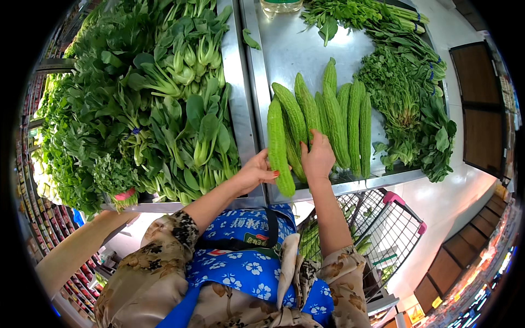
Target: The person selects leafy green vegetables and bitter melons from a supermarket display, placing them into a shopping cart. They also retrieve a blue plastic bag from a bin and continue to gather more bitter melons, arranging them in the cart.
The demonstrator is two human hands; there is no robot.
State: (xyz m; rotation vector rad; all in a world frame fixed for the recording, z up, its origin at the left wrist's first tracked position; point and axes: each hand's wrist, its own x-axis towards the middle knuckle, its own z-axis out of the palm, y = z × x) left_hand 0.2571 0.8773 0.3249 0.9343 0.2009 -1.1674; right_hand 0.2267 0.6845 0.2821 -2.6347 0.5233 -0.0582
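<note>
My left hand (pixel 259 170) holds a pale green bitter melon (pixel 280 143) upright at the left end of a row, thumb across its lower part. Beside it, my right hand (pixel 318 156) is at the lower end of another bitter melon (pixel 307 100), thumb on the left and forefinger on top; the hand hides that end. Several more bitter melons lie side by side on the metal display tray, among them one further left (pixel 290 108) and one at the right end (pixel 365 135).
Leafy bok choy (pixel 205 123) and other greens fill the left bin. Bundled herbs (pixel 398 90) line the right of the metal tray (pixel 283 49). A clear container (pixel 281 5) stands at the back. Below right is a wire shopping cart (pixel 393 229). Another person's arm (pixel 78 250) reaches in at left.
</note>
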